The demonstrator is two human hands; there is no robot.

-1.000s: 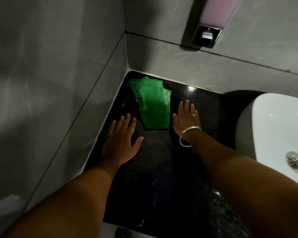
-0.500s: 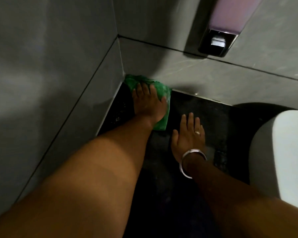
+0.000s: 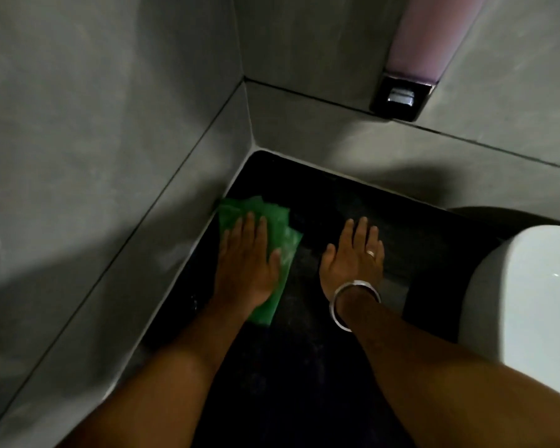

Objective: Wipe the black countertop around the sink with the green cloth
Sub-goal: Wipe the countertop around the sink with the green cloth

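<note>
At nine o'clock on the black countertop (image 3: 333,202), hard against the grey wall (image 3: 110,156): green cloth (image 3: 282,234) pinned flat under the left hand (image 3: 246,270), fingers spread, pressing rather than gripping. Right hand (image 3: 353,257) at centre, flat on bare stone, holding nothing. Wiping stroke likely under way; next, probably a sweep toward three o'clock, where the white sink (image 3: 530,302) stands. Dim tiled corner; soap dispenser (image 3: 414,56) at one o'clock.

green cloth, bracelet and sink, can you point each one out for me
green cloth (image 3: 280,236), head view, on the bare fabric right of the fingers
bracelet (image 3: 336,310), head view, on the silver band at the wrist's left side
sink (image 3: 530,295), head view, on the white rim
</note>
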